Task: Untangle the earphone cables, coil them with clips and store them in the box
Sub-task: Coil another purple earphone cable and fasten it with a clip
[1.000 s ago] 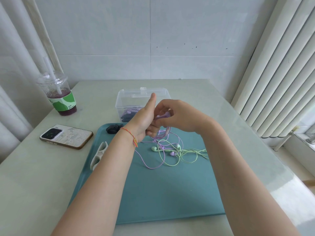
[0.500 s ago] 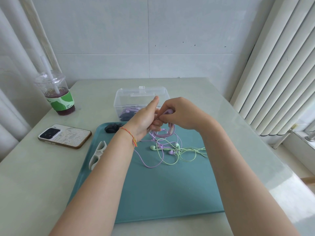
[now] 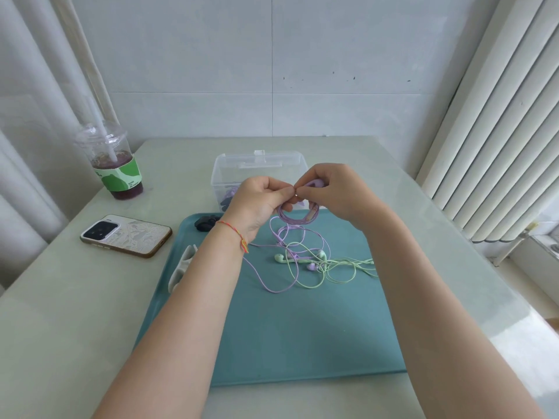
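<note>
We note the teal tray [image 3: 287, 334] lying bare along its near half, with the worktop [image 3: 60, 313] open to the left. Against 0.5 s ago, the left hand [image 3: 257, 201] has curled shut; both it and the right hand [image 3: 329, 192] pinch the purple cable coil [image 3: 298, 216] above the tray's far edge. The green cable [image 3: 332, 264] lies tangled below. The clear box [image 3: 260, 167] holds purple and dark items.

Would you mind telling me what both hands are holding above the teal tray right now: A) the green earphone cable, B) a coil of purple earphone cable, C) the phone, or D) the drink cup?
B: the left hand and right hand pinch the coil of purple earphone cable, held above the teal tray.
</note>
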The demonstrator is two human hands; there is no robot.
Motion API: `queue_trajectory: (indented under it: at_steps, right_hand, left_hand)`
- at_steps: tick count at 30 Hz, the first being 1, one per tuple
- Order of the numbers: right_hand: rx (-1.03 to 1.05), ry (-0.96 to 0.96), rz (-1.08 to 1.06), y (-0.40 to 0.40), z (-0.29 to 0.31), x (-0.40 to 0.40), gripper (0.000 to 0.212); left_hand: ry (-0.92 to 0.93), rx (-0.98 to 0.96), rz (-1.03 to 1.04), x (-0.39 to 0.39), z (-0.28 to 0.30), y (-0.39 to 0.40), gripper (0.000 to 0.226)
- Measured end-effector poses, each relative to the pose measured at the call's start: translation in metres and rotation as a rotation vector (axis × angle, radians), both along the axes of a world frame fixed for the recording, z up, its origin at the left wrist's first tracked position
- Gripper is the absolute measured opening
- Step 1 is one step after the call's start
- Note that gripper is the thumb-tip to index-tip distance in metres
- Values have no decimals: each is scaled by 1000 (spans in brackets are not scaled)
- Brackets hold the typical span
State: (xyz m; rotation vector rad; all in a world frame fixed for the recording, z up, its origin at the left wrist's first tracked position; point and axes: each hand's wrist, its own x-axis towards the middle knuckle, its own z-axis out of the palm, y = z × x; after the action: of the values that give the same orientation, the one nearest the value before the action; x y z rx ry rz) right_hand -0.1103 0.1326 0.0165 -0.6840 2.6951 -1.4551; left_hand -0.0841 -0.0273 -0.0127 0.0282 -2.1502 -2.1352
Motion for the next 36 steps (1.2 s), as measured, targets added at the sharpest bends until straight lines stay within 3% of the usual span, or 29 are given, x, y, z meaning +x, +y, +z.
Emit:
queue_trajectory:
  at_steps: [6, 8, 12, 21, 25, 28, 32, 34, 36]
  right_hand:
    - [-77, -5, -9, -25, -9, 9, 5]
    - [-67, 5, 15, -41, -10, 14, 6]
    - [-31, 22, 30, -68, -16, 24, 5]
    - [63, -2, -34, -89, -22, 31, 11]
    - [79, -9, -41, -86, -17, 31, 8]
    - [70, -9, -55, -84, -17, 29, 7]
    - [74, -10, -51, -84, -19, 27, 6]
    - [65, -18, -36, -85, -19, 27, 5]
    - [7, -44, -16, -85, -18, 28, 5]
  left_hand:
    - [19, -185, 76, 14, 7, -26, 9]
    - [-11, -350, 171, 20, 4, -55, 5]
    - [-57, -777, 371, 39, -11, -105, 21]
    - [-153, -1096, 97, 30, -41, -115, 49]
    - [-147, -1287, 191, 26, -40, -109, 28]
    - [-157, -1261, 289, 24, -40, -111, 17]
    - [-138, -1084, 304, 26, -37, -114, 12]
    - [-113, -937, 317, 27, -35, -114, 12]
    - [-120, -618, 306, 30, -29, -110, 9]
